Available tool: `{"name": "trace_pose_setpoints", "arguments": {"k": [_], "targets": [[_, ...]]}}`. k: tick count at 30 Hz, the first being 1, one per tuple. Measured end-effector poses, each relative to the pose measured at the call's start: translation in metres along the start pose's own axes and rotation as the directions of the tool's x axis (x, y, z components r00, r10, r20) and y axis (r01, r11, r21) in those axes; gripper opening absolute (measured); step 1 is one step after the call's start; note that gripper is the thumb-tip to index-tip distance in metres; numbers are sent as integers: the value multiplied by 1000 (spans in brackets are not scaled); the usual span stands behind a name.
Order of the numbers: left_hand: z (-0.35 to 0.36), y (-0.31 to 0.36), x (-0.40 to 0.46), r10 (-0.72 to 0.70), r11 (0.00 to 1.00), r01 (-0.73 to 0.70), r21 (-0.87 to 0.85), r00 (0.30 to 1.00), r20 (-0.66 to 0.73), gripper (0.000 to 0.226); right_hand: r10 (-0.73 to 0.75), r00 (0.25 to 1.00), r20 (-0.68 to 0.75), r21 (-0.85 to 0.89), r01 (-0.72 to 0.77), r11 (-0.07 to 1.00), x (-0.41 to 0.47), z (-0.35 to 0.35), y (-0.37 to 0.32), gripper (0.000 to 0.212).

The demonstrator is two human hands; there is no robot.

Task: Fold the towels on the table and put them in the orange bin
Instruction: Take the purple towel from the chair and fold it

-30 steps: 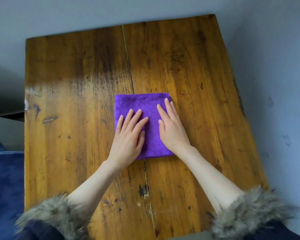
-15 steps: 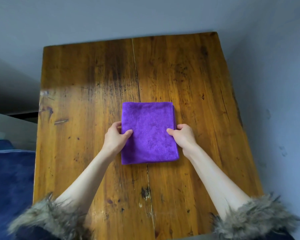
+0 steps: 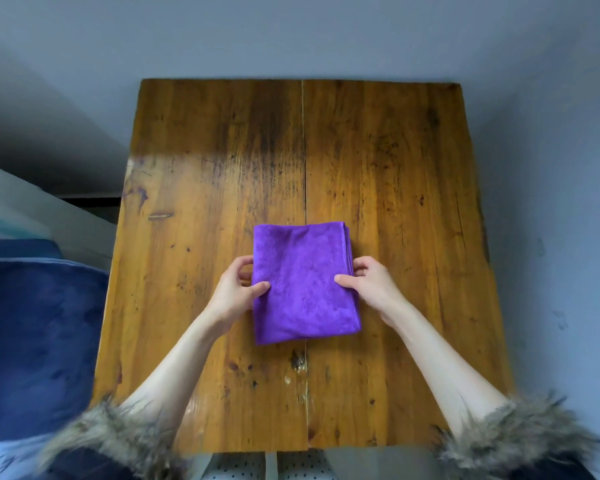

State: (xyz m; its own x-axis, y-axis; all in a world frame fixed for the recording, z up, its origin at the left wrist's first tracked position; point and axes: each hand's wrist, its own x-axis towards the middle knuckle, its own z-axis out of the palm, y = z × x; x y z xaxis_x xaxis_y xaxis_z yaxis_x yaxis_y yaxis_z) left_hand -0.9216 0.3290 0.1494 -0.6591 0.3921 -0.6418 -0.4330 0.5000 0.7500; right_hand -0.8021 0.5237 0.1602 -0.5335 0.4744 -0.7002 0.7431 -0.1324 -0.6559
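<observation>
Purple towel (image 3: 303, 282), folded, sits mid-worktop (image 3: 395, 168); my left hand (image 3: 234, 294) and right hand (image 3: 373, 289) each pinch a side edge, thumbs on top, so I judge the layers stay together when lifted; no orange bin in sight.

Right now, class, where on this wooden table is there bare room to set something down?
The far half of the wooden table, beyond the folded purple towel, is bare, as are the strips beside the left hand and the right hand out to each table edge. The near middle is crowded by towel, hands and forearms.
</observation>
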Motion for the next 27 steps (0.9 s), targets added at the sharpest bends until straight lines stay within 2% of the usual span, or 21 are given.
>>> {"name": "trace_pose_setpoints", "arguments": {"k": [3,7,13,18,23,27], "targets": [[-9,-10,-24,-21,999,20,-32,999,-25,38,31,991,133,41,-37,998,-18,6,-4,42],[-26,-25,-57,-53,988,42,-147,996,-74,40,-1,980,197,69,-13,997,-40,21,-6,38],[-88,-40,-113,-52,971,-3,-240,973,-225,40,-147,949,279,-42,165,985,-79,79,-33,42],[-148,-52,-153,24,965,-109,-237,941,-336,42,-292,909,297,-117,338,934,-114,142,-62,37],[-223,-91,-202,51,942,-191,-276,894,-446,40,-335,856,393,-162,423,892,-156,227,-89,33],[-293,-133,-243,33,940,-203,-274,854,-519,40,-330,820,467,-196,460,866,-195,311,-101,32]]}}
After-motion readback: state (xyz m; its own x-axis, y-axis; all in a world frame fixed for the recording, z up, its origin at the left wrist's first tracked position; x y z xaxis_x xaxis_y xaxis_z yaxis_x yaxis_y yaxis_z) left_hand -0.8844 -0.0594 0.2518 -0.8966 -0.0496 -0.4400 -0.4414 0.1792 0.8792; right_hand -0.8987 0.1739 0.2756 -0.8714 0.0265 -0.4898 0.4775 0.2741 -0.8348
